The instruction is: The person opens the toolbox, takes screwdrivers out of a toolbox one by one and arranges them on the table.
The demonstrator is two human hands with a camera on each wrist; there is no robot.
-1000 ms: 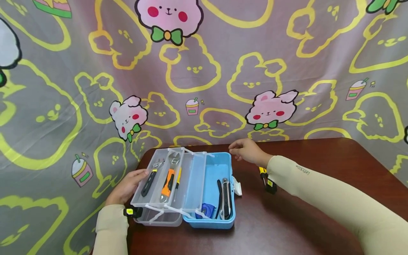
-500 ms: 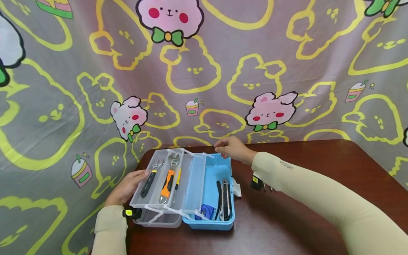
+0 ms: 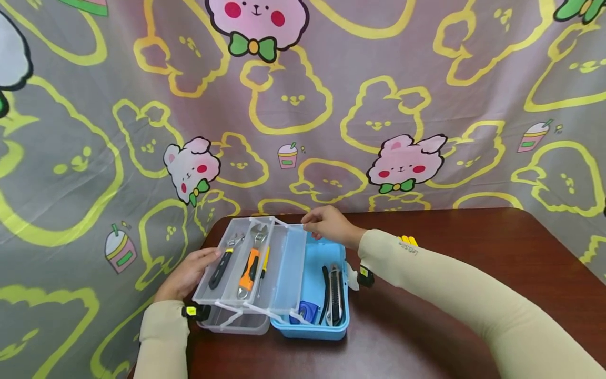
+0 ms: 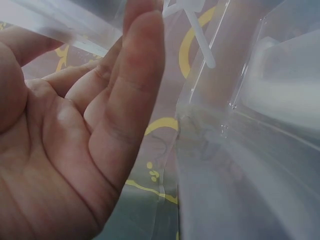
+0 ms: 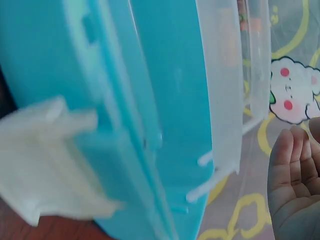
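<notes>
A right sleeve (image 3: 440, 276) partly hides yellow handles (image 3: 408, 240). The blue toolbox (image 3: 310, 332) stands left on the worktop (image 3: 487, 231), before patterned cloth (image 3: 326, 139); left hand (image 3: 188, 271) touches its tray (image 3: 238, 264), pinch unclear; right hand (image 3: 333, 226), loosely curved, is at its far end.

A glossy reddish-brown surface (image 3: 473, 231) with a rounded far-right corner carries an open, light-blue plastic toolbox (image 3: 312, 333). To its right lie bright-yellow, rod-shaped pieces (image 3: 408, 240), partly hidden behind a pale beige sleeve (image 3: 450, 284).
</notes>
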